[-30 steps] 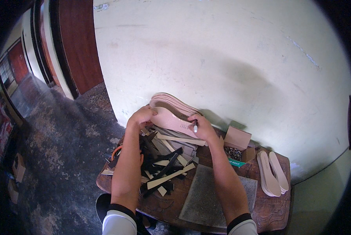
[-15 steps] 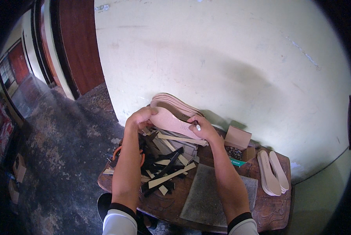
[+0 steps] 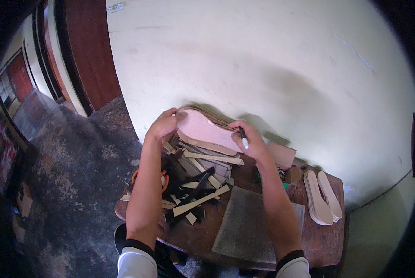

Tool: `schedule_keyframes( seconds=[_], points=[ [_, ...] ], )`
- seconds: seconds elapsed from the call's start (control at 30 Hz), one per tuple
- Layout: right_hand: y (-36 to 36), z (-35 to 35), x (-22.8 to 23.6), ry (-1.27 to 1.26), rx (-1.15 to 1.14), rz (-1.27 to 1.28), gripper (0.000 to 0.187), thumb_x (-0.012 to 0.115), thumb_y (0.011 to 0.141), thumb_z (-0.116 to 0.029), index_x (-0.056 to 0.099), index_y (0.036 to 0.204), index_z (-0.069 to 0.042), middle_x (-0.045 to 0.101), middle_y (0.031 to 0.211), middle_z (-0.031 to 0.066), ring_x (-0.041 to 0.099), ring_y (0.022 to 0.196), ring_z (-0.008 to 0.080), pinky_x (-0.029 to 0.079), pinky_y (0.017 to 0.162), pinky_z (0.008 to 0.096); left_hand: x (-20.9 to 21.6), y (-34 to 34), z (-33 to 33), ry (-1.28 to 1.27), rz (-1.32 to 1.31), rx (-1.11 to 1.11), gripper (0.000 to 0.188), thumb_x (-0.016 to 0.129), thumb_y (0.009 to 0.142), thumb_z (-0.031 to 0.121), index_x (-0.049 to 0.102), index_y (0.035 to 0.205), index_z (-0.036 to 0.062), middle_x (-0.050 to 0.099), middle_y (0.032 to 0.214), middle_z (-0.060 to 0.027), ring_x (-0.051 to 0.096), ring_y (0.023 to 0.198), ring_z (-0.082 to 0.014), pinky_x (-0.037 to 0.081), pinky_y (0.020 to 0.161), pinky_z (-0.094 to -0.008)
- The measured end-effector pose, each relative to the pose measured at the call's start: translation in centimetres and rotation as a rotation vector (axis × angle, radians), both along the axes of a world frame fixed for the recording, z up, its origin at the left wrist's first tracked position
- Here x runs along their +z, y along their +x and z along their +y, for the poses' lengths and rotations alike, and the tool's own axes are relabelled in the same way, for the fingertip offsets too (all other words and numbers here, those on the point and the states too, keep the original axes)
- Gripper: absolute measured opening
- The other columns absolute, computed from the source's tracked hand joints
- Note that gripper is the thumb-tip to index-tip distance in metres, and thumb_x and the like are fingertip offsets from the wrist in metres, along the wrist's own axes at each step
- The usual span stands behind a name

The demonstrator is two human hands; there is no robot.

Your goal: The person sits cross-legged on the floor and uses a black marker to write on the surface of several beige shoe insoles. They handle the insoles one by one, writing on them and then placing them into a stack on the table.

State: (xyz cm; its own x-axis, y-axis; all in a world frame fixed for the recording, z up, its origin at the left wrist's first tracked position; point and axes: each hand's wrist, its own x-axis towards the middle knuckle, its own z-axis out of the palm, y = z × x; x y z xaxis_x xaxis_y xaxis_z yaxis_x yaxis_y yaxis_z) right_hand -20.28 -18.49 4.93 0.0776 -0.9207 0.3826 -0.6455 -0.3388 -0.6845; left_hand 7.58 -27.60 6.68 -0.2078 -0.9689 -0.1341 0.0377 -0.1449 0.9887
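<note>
Both my hands hold a pale pink shoe insole (image 3: 203,129) over the far left part of the table. My left hand (image 3: 164,126) pinches its left end, the thumb on the upper face. On the other end my right hand (image 3: 251,141) is closed, also keeping a dark marker pen with a white tip (image 3: 243,137) between its fingers. Right behind the held insole shows the edge of a stack of insoles (image 3: 203,111) against the wall. Another insole, tan (image 3: 210,144), peeks out below it, partly hidden; I cannot tell whether it is held too.
Cut strips (image 3: 200,201) and black scraps lie heaped on the wooden table (image 3: 325,245), beside orange-handled scissors (image 3: 165,180). A grey mat (image 3: 244,227) lies in front. An opened cardboard box (image 3: 281,155) of small pieces and more insoles (image 3: 316,199) stand right. The wall (image 3: 263,69) rises behind.
Both hands have risen slightly, the right one also shifting right. The pink insole in them has come up in front of the stack, and a tan insole now shows below it.
</note>
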Motion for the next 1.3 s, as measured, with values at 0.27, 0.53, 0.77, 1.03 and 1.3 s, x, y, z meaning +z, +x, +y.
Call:
schedule_keyframes(
  seconds=[0.27,0.53,0.77,1.03,1.3],
  points=[
    [-1.4,15.1,5.9,-0.102,0.013,0.207,0.065,0.089,0.071,-0.014,0.058,0.128,-0.008,0.061,0.105,0.0145,0.064,0.100,0.0300,0.051,0.088,0.0397,3.8,-1.5,10.5,-0.167,-0.077,-0.280,0.021,0.063,0.103,0.023,0.064,0.107,0.0031,0.068,0.089,-0.0047,0.061,0.079,-0.0108,0.049,0.069,-0.0265],
    [-3.7,30.3,4.6,0.351,-0.083,0.223,0.073,0.088,0.070,-0.017,0.056,0.134,-0.010,0.059,0.117,0.0158,0.061,0.109,0.0377,0.050,0.096,0.0447,-3.1,-4.5,21.7,-0.092,-0.123,-0.677,0.024,0.068,0.100,0.018,0.061,0.118,0.0034,0.066,0.098,-0.0027,0.061,0.090,-0.0098,0.050,0.078,-0.0267],
    [-6.9,36.4,2.8,0.323,-0.132,0.300,0.073,0.084,0.067,-0.015,0.058,0.135,-0.014,0.061,0.128,0.0144,0.053,0.125,0.0405,0.041,0.107,0.0508,-4.0,-6.4,26.6,-0.170,-0.424,-0.794,0.036,0.071,0.096,0.019,0.063,0.128,0.0035,0.067,0.099,-0.0042,0.062,0.083,-0.0094,0.051,0.072,-0.0268],
    [-6.5,36.4,1.2,0.295,-0.234,0.332,0.058,0.075,0.078,-0.010,0.060,0.134,-0.013,0.065,0.126,0.0130,0.050,0.132,0.0370,0.041,0.109,0.0471,-4.8,-7.0,29.6,-0.612,-0.575,-0.814,0.046,0.077,0.088,0.026,0.066,0.127,0.0050,0.062,0.092,-0.0117,0.063,0.075,-0.0247,0.051,0.068,-0.0364],
    [0.3,32.7,-1.7,0.325,-0.157,-0.356,0.044,0.050,0.103,-0.035,0.061,0.136,-0.008,0.062,0.110,0.0111,0.063,0.105,0.0233,0.049,0.091,0.0338,-5.7,-6.2,29.9,-0.837,-0.608,-0.868,0.055,0.078,0.084,0.040,0.065,0.128,0.0084,0.061,0.109,-0.0087,0.063,0.099,-0.0306,0.049,0.083,-0.0420]
  ],
)
